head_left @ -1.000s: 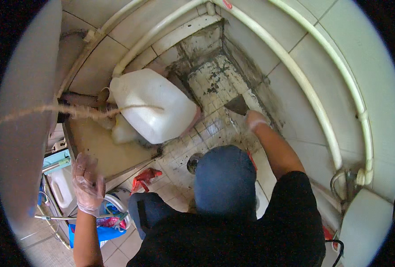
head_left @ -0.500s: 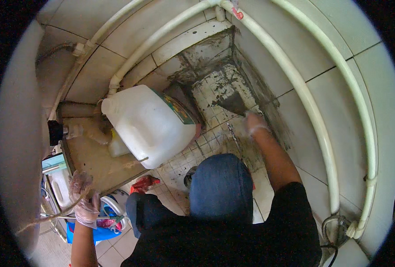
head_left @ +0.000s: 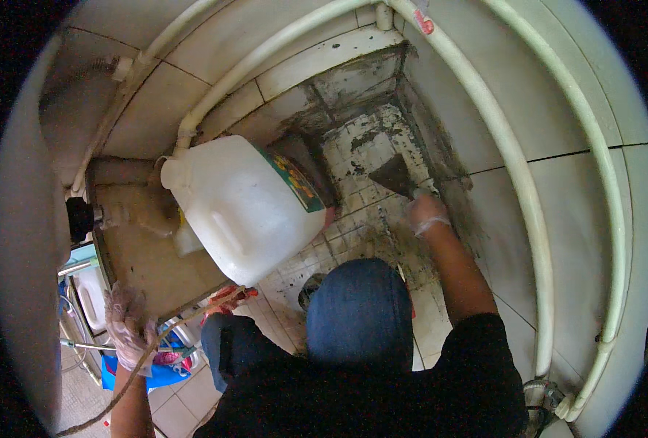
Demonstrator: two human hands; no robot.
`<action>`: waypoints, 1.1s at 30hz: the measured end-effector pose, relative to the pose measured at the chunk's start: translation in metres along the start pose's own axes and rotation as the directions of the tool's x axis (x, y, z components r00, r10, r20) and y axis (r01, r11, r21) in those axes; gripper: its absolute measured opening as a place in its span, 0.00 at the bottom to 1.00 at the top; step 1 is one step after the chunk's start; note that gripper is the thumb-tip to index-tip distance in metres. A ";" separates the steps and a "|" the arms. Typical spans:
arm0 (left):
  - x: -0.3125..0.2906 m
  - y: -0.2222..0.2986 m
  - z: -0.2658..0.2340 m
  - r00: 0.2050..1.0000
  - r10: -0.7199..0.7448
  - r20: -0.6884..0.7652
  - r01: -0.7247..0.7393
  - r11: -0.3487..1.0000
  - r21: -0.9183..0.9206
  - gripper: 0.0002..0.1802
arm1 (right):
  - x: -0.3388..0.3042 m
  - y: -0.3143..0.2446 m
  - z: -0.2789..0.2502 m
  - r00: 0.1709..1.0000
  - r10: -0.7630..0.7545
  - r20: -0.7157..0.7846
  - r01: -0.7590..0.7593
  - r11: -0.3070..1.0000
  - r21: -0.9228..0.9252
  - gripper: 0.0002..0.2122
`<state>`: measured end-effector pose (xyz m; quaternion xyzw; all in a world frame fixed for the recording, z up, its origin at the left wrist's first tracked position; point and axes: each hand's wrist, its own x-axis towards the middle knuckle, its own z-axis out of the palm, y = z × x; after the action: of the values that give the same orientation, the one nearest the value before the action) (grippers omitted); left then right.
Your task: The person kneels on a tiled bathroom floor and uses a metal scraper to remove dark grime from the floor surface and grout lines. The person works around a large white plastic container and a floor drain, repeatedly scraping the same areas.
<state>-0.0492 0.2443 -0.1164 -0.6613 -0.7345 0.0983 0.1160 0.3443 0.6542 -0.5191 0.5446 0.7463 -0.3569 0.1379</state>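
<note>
My right hand (head_left: 427,213), in a clear plastic glove, is closed round the handle of a scraper (head_left: 392,176). The scraper's wide dark blade is over the stained tiled floor (head_left: 360,197) near the wall corner; whether it touches cannot be told. Over at the left, my gloved left hand (head_left: 128,328) rests with fingers extended by the edge of a tan slab (head_left: 145,270). A thin rope (head_left: 147,356) passes across that hand and arm. Between my hands, a large white plastic jug (head_left: 247,212) with a green label lies tilted, partly over the slab.
White pipes (head_left: 514,153) run along the tiled walls on the right and at the back. Dark grime marks the corner wall (head_left: 437,139). A blue bag (head_left: 160,372) and other items lie beyond my left hand. My knee (head_left: 360,314) is near the floor's middle.
The view has shifted slightly. The scraper blade has turned and now shows more of its flat face. The rope has swung to the right, its far end now beside the jug.
</note>
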 end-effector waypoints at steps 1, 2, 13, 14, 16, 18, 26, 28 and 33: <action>0.000 -0.002 0.001 1.000 -0.011 -0.004 0.011 0.999 -0.039 0.24 | 0.003 -0.002 -0.001 0.999 0.006 0.044 -0.004 0.999 -0.050 0.23; 0.000 -0.003 0.002 1.000 -0.021 -0.007 0.021 0.998 -0.060 0.24 | 0.008 -0.006 -0.004 1.000 -0.028 -0.002 0.028 0.999 -0.046 0.22; -0.006 0.023 -0.021 0.998 -0.024 0.051 0.026 0.999 -0.046 0.22 | 0.045 -0.047 -0.023 0.996 0.014 -0.093 -0.006 0.996 0.084 0.14; -0.007 0.023 -0.020 0.999 -0.033 0.038 0.034 0.999 -0.036 0.23 | 0.039 -0.041 -0.019 0.996 0.000 -0.086 0.005 0.998 0.063 0.14; -0.006 0.022 -0.016 0.999 -0.035 0.014 0.036 0.999 -0.040 0.24 | 0.029 -0.028 -0.013 0.999 0.010 -0.038 -0.009 1.000 0.025 0.15; -0.003 0.019 -0.010 1.000 -0.023 -0.010 0.022 0.998 -0.065 0.24 | 0.031 -0.025 -0.014 0.988 -0.046 -0.148 0.049 0.999 0.013 0.16; 0.005 0.012 0.001 1.000 -0.019 -0.015 0.017 0.996 -0.089 0.25 | 0.093 -0.067 -0.058 0.988 -0.060 -0.143 0.067 0.997 0.043 0.14; 0.007 0.010 0.003 1.000 -0.001 -0.028 -0.002 0.996 -0.088 0.25 | 0.093 -0.076 -0.064 0.980 -0.044 -0.192 0.058 0.996 0.069 0.13; 0.012 0.007 0.004 0.991 -0.088 0.098 0.094 0.994 -0.060 0.25 | 0.078 -0.095 -0.077 0.995 -0.097 -0.024 0.096 0.995 -0.022 0.13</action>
<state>-0.0453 0.2565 -0.1217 -0.6250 -0.7715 0.1007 0.0640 0.2430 0.7483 -0.4743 0.5110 0.7771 -0.3485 0.1166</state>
